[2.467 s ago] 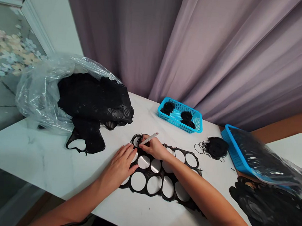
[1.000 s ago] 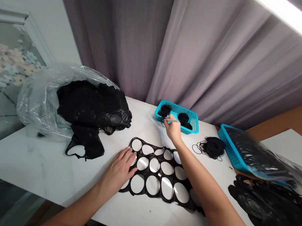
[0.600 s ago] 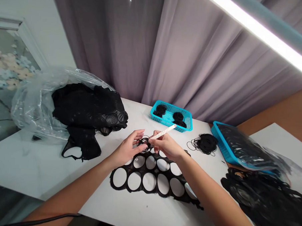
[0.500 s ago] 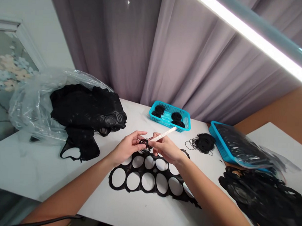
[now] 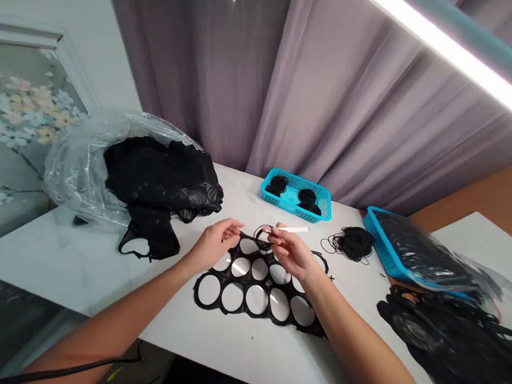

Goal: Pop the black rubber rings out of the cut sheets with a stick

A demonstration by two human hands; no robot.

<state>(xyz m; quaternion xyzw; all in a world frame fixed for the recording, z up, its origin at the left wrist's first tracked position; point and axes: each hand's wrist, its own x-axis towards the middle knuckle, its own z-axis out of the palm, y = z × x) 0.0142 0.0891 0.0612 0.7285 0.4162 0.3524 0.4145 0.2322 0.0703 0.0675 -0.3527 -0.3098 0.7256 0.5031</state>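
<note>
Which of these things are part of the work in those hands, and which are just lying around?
In use: left hand, right hand, thin black elastic loop, slim white stick, black sheet with round holes.
Lying about: turquoise mesh basket, clear plastic bag.

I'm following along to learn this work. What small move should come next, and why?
Probably draw the black elastic loop gently taut between the left hand and right hand: it hangs loosely between their fingertips, above the black cut-out sheet, and the right hand also grips a white stick.
</note>
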